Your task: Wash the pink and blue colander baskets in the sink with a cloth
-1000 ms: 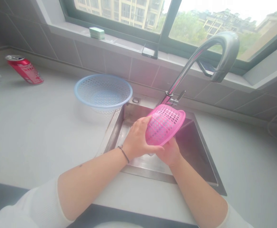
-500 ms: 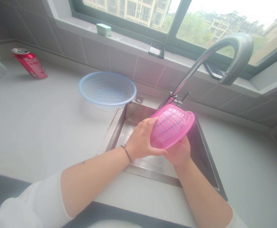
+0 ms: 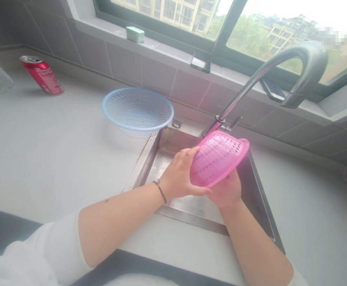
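Left hand [image 3: 178, 174] curls around the near left side of a pink perforated basket [image 3: 218, 161], its thumb stretched along the lower edge; a dark wristband [image 3: 160, 192] circles the wrist. Right hand [image 3: 228, 190] sits under the basket's lower right rim, palm upward — its fingers go behind the pink wall, so I cannot tell how far they close. The basket lies directly between and above the two hands, tilted, perforated outside toward the viewer, held over a steel sink [image 3: 191, 221]. Beyond the hands, a blue basket [image 3: 139, 111] stands on the white counter [image 3: 72, 159] at the sink's far left corner. Behind the pink basket rises a curved chrome faucet [image 3: 251, 83]. Farther left stands a red can [image 3: 45, 77] — and, farthest back, a window [image 3: 251, 37].
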`<state>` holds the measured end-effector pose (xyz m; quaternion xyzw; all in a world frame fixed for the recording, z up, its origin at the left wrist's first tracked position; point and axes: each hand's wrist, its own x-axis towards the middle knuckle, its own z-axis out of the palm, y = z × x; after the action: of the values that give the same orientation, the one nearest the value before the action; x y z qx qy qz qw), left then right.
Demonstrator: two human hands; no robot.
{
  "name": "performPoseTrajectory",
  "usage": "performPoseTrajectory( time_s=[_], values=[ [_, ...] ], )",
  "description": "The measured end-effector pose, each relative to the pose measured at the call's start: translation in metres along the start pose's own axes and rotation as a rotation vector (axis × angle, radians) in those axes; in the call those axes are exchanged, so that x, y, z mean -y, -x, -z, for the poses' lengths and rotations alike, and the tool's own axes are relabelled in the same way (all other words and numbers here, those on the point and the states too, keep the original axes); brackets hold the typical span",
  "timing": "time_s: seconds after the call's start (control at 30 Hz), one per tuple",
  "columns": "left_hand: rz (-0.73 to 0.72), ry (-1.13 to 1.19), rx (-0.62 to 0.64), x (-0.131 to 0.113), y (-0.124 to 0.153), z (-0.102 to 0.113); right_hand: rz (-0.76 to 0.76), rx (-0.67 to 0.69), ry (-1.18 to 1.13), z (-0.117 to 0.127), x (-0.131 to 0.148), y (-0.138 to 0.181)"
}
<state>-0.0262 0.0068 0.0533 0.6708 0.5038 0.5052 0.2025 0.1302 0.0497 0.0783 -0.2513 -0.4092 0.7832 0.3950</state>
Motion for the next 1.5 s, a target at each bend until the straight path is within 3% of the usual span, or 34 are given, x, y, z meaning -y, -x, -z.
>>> performPoseTrajectory(
  time_s=[0.17, 0.47, 0.57, 0.8, 0.97, 1.17, 1.37, 1.5],
  values=[
    [0.101, -0.033, -0.067, 0.000, -0.001, 0.002, -0.086, 0.071, 0.148, -0.002, -0.013, -0.001],
    [-0.115, 0.033, 0.072, 0.014, 0.001, -0.004, 0.085, -0.065, -0.058, 0.010, 0.017, -0.002],
    [-0.098, 0.052, 0.085, 0.013, 0.002, -0.006, 0.056, -0.096, -0.047, 0.008, 0.011, -0.001],
    [0.090, -0.020, -0.024, 0.006, -0.001, 0.000, -0.052, 0.023, 0.093, -0.007, -0.016, -0.004],
    [0.008, 0.030, 0.059, 0.007, 0.000, -0.005, 0.007, -0.025, -0.045, 0.001, 0.000, -0.005],
    [0.065, 0.019, -0.073, 0.006, 0.003, -0.006, -0.031, 0.053, 0.127, -0.005, -0.008, -0.006],
    [0.012, 0.010, -0.001, 0.005, 0.003, -0.007, -0.014, 0.017, -0.024, 0.003, 0.001, -0.008],
    [0.068, 0.009, -0.037, 0.005, 0.004, -0.008, -0.047, 0.027, 0.056, 0.002, -0.006, -0.008]
  ],
)
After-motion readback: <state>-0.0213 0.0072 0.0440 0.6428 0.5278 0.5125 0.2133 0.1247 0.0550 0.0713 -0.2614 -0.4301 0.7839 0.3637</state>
